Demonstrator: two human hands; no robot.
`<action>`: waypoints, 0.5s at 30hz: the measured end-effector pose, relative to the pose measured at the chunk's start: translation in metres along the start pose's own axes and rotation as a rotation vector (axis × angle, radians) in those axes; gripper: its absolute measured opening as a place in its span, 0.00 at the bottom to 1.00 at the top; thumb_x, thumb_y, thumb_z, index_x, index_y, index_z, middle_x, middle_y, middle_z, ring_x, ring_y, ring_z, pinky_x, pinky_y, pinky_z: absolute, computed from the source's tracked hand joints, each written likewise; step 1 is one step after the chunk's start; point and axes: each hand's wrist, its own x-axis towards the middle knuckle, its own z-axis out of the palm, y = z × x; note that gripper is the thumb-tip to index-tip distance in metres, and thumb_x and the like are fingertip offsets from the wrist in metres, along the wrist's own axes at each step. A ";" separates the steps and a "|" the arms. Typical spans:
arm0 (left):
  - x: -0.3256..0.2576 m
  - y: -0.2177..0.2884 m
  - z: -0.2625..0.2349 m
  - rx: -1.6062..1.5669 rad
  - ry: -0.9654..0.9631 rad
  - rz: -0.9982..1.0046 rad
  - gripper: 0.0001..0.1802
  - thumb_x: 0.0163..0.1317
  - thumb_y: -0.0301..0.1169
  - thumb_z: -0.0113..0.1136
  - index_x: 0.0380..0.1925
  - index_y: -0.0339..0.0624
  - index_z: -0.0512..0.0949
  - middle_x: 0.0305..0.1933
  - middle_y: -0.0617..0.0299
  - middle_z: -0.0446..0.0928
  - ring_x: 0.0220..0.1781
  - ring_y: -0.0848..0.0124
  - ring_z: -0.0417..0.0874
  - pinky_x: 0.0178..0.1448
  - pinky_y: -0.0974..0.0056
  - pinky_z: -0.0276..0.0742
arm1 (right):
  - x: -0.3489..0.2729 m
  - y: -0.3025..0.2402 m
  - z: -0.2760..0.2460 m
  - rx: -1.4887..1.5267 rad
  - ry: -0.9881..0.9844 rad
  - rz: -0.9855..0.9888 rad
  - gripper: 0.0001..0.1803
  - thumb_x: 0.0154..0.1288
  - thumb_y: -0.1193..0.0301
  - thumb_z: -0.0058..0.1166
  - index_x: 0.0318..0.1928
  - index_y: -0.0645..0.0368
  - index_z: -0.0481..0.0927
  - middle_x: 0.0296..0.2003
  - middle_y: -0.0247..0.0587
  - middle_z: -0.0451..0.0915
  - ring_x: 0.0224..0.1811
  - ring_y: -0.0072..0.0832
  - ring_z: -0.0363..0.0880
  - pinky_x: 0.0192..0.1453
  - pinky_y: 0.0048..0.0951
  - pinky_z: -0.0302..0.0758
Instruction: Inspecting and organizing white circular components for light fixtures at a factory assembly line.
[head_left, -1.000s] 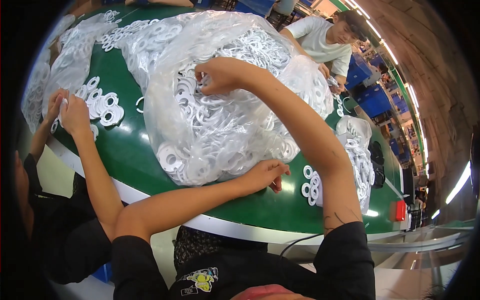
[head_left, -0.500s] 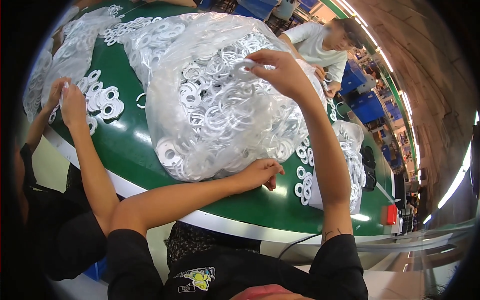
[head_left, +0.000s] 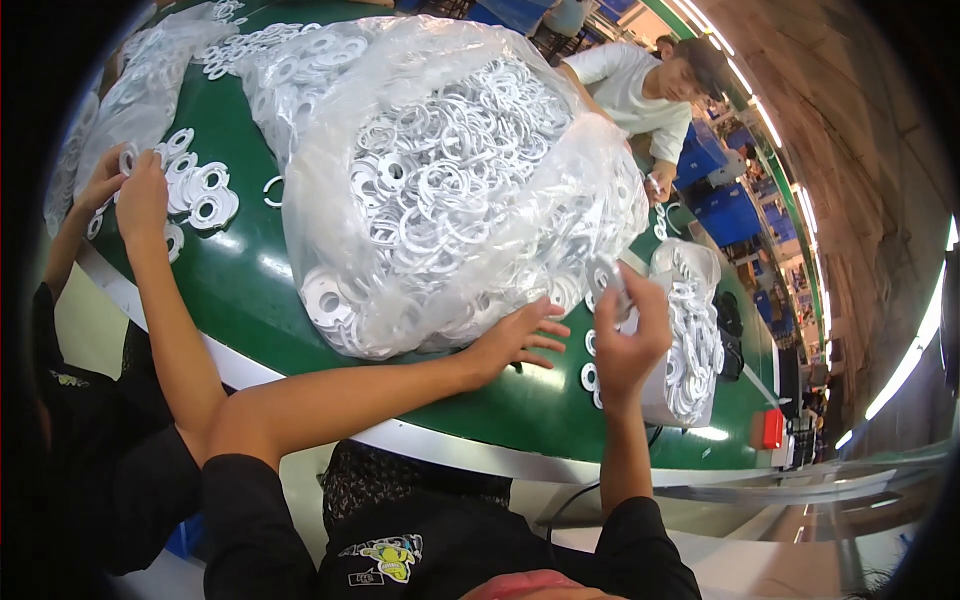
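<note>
A big clear plastic bag [head_left: 440, 180] full of white plastic rings lies open on the green table [head_left: 250, 290]. My right hand [head_left: 628, 335] is raised in front of me, fingers closed on a few white rings [head_left: 607, 276] held upright. My left hand [head_left: 515, 338] rests flat on the table with fingers spread, touching the near edge of the bag. A smaller bag of white rings [head_left: 690, 340] lies just right of my right hand.
A person at my left [head_left: 140, 195] handles rings beside a small pile of white rings [head_left: 195, 190]. Another person in a white shirt [head_left: 640, 95] works across the table. More bagged rings [head_left: 130, 90] lie far left. A red box [head_left: 772, 428] sits at the table's right end.
My right hand has come out of the big bag, moving toward me and to the right with a few rings in it. My left hand stayed at the bag's near edge.
</note>
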 end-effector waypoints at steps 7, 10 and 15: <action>-0.006 -0.006 0.011 -0.080 0.108 -0.204 0.24 0.70 0.46 0.44 0.57 0.43 0.63 0.53 0.57 0.71 0.53 0.66 0.76 0.57 0.60 0.75 | -0.080 0.012 0.001 0.145 -0.418 0.193 0.22 0.53 0.77 0.61 0.51 0.63 0.77 0.45 0.48 0.76 0.40 0.37 0.78 0.44 0.31 0.75; 0.002 -0.015 0.006 -0.092 0.105 -0.113 0.22 0.72 0.46 0.41 0.55 0.41 0.67 0.45 0.58 0.75 0.42 0.69 0.81 0.45 0.64 0.82 | -0.081 0.027 -0.019 0.591 -0.416 0.596 0.16 0.57 0.75 0.59 0.47 0.64 0.78 0.42 0.46 0.81 0.38 0.30 0.81 0.42 0.27 0.76; 0.000 -0.016 0.010 0.100 0.033 -0.189 0.24 0.72 0.42 0.41 0.56 0.32 0.68 0.53 0.50 0.74 0.51 0.64 0.80 0.54 0.61 0.79 | -0.083 0.080 -0.018 -0.005 -0.242 0.372 0.10 0.56 0.75 0.57 0.40 0.63 0.80 0.34 0.41 0.81 0.36 0.34 0.80 0.43 0.32 0.75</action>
